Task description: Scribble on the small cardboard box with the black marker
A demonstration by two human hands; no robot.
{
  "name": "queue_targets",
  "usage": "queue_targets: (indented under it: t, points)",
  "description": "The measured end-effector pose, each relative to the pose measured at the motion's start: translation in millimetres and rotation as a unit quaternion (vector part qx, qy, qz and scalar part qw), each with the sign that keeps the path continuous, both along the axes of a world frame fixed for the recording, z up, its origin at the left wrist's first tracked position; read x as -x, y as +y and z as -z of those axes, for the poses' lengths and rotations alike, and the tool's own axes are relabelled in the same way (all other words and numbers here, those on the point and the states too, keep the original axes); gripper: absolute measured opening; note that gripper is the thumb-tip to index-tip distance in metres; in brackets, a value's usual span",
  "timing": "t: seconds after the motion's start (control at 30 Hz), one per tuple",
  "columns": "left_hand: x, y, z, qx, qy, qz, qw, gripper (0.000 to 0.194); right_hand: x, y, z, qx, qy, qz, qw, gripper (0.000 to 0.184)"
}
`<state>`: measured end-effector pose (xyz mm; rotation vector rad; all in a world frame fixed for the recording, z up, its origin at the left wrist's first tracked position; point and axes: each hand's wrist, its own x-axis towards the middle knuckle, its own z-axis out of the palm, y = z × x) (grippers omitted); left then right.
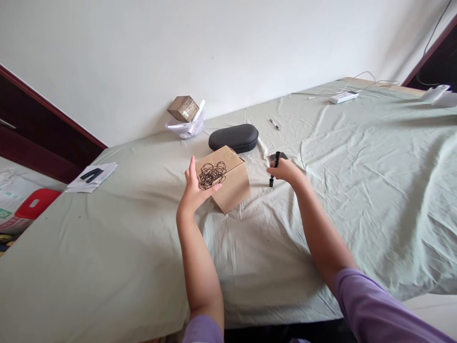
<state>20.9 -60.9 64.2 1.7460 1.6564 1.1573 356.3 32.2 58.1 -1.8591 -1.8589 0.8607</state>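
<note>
A brown cardboard box (235, 183) rests on the cloth before me, tilted in view, with dark looping scribbles on its top. My left hand (196, 186) grips its left side, thumb along the near top edge and fingers up the far side. To the right of the box, my right hand (283, 170) is closed round a black marker (277, 159) held upright, its lower end close to the cloth; whether it touches cannot be told. A flat dark object (283, 156) lies partly hidden behind that hand. Just beyond the box is a black zip case (233, 137).
A thin pen (274, 124) lies farther back. By the wall stands a clear plastic tub (184, 129) with a small taped box (183, 108) on it. Papers with a black stapler-like object (91, 175) lie left. A white power strip (343, 97) sits back right.
</note>
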Motion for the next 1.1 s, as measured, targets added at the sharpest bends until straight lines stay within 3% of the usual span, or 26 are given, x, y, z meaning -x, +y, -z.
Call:
queue_targets:
  t: [0.13,0.23,0.57,0.87,0.97,1.1]
  points:
    - [-2,1,-0.8,0.004,0.0,-0.001,1.0,0.134,9,4,10.0,0.02,-0.062,0.017,0.998,0.006]
    - [-2,1,-1.1,0.004,-0.005,-0.001,1.0,0.133,10,8,19.6,0.05,-0.083,-0.01,0.995,0.003]
    - [-1,3,1.0,-0.001,-0.014,0.001,1.0,0.13,12,27,65.8,0.055,-0.147,-0.055,0.986,0.034]
    - [-1,4,1.5,-0.001,-0.01,0.005,1.0,0.131,41,23,84.1,0.021,-0.171,0.046,0.984,0.048]
    - [0,3,1.7,-0.004,-0.013,0.012,1.0,0.131,45,20,82.1,0.016,-0.168,0.079,0.982,0.06]
    - [-2,3,1.8,0.002,-0.011,0.008,1.0,0.135,25,18,69.4,-0.031,-0.183,0.134,0.974,0.072]
